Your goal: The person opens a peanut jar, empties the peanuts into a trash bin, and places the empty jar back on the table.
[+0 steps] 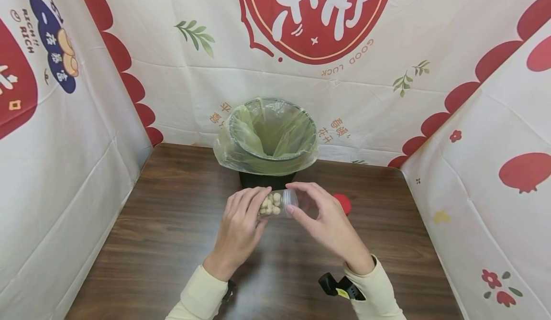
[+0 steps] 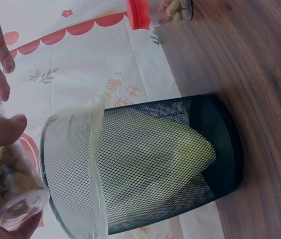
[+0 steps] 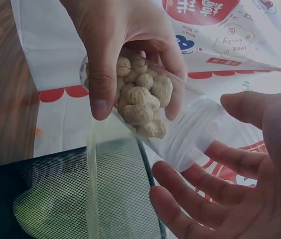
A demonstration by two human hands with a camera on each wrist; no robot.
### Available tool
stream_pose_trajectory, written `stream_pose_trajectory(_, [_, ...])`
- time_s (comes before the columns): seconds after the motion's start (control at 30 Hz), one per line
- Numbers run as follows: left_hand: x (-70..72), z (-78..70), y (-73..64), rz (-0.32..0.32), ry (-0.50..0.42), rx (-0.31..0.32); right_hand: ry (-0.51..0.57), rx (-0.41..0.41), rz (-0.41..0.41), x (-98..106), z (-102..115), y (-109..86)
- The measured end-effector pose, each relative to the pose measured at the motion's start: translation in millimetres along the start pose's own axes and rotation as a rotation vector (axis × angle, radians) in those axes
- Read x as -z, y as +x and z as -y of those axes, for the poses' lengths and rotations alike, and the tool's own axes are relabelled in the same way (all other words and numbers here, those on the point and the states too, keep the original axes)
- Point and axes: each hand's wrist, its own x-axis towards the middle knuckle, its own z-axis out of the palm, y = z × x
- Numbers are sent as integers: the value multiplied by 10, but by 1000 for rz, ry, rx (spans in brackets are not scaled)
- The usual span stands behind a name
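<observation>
My left hand grips a clear plastic jar tilted nearly onto its side, its threaded mouth end pointing right. Unshelled peanuts lie inside it, near the shoulder. Around the mouth end hovers my right hand, thumb and fingers spread and fairly straight; whether its fingertips touch the rim I cannot tell. Just behind the jar stands a black mesh waste bin, lined with a pale yellow-green plastic bag folded over its rim.
A second jar of peanuts with a red lid stands on the table to the right, partly behind my right hand in the head view. Dark wood table. Printed white cloth walls the back and both sides.
</observation>
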Motion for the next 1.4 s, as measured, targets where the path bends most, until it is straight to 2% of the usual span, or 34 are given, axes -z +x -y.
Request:
stream_pose_trajectory(0.2, [2,7,16,-53,45,-40,95,-96,57,-12,-5,-14])
stream_pose_trajectory(0.3, [-1,6,19,-68,55,-49,115,-119,67,-12,-2,-17])
stream_pose_trajectory(0.67, [2,-16,31,-70,56,-55,143,-72,67,3,-12,-29])
stream_pose_trajectory(1.03, [2,-25,30,-58,17,-36,-5,71,27,14,-34,-30])
stream_pose_trajectory(1.17, [0,-26,34,-67,19,-43,-25,56,25,22,-38,-39])
stream_pose_trajectory(1.4, [-2,-32,40,-79,33,-54,-20,-20,34,40,-45,-58])
